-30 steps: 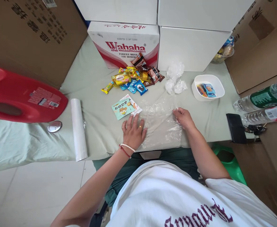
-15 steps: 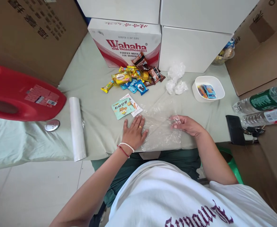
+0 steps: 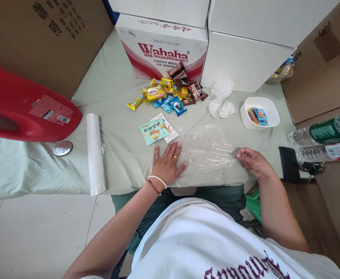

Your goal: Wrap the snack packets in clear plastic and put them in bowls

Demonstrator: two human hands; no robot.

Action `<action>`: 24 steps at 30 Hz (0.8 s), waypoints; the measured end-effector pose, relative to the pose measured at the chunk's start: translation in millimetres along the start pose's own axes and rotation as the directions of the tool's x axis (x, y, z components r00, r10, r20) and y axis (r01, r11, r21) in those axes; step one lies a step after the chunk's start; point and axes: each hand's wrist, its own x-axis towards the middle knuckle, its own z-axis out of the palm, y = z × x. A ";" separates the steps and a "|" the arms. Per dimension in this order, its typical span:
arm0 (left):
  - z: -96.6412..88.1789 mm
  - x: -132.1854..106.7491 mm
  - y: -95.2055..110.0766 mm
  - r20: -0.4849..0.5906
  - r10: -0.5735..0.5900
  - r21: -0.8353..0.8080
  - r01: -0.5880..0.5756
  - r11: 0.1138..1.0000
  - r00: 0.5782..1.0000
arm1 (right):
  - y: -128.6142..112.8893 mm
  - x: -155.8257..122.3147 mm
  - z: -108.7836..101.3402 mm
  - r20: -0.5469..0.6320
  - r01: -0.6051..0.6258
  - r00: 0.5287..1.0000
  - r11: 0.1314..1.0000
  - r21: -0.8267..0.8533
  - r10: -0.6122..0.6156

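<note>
- Clear plastic film (image 3: 207,155): lay on the cloth (image 3: 120,155), between both hands.
- Left hand (image 3: 166,162): was spread flat, gripping nothing, its thumb at the film's left edge.
- Right hand (image 3: 253,162): pinched the film's gathered right edge narrowly.
- Technique: firm left-hand anchoring with a low, gentle pull seemed likeliest to prevent tearing.

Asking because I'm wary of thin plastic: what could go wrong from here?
The clear plastic might tear: creases run toward the right hand pinching it. The left hand, spread flat near the teal packet, could nudge it. The white roll ends by the front edge of the table, so a bump might knock it off.
</note>
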 end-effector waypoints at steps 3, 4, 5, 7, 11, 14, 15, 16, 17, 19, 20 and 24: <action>0.0 -2.4 1.5 0.004 0.000 -0.006 0.000 1.000 1.000 | -0.4 -4.1 -8.6 -0.295 0.115 0.941 0.977 -0.179 -0.165; 0.1 -2.9 2.0 0.006 0.001 -0.005 -0.001 1.000 1.000 | -3.3 -5.8 -4.4 -0.382 0.170 0.889 0.956 -0.238 -0.253; 0.2 -3.3 2.4 0.009 0.001 -0.002 -0.001 1.000 1.000 | -7.3 -7.7 3.0 -0.428 0.224 0.838 0.929 -0.295 -0.338; 0.2 -3.9 3.1 0.015 -0.002 0.004 0.002 1.000 1.000 | -16.1 -11.3 23.0 -0.333 0.327 0.814 0.850 -0.413 -0.475; 0.1 -5.6 3.1 0.012 -0.027 0.006 0.027 1.000 1.000 | -22.1 -15.4 40.9 0.289 0.462 0.886 0.648 -0.606 -0.361; 0.8 -8.0 3.9 0.008 -0.029 -0.008 0.029 1.000 1.000 | -23.9 -13.1 19.1 0.406 0.391 0.907 0.581 -0.714 -0.112; 1.3 -8.9 5.0 0.007 -0.026 -0.015 0.026 1.000 1.000 | -28.7 -11.3 12.0 0.395 0.368 0.915 0.561 -0.742 -0.078; 2.0 -9.6 6.6 0.006 -0.022 -0.021 0.022 1.000 1.000 | -36.5 -8.8 8.7 0.379 0.361 0.922 0.540 -0.761 -0.082; 2.6 -10.2 8.8 0.005 -0.021 -0.026 0.021 0.999 1.000 | -47.0 -5.4 11.2 0.365 0.372 0.923 0.520 -0.768 -0.122; 3.8 -10.8 14.1 0.005 -0.023 -0.029 0.023 0.999 1.000 | -73.3 6.2 37.1 0.356 0.443 0.896 0.487 -0.753 -0.265; 4.1 -10.9 16.7 0.006 -0.026 -0.027 0.026 0.999 1.000 | -87.2 15.3 60.0 0.358 0.491 0.867 0.477 -0.729 -0.346; 3.8 -10.5 22.0 0.011 -0.031 -0.024 0.031 0.999 0.999 | -128.2 70.1 182.9 0.410 0.600 0.774 0.350 -0.720 -0.483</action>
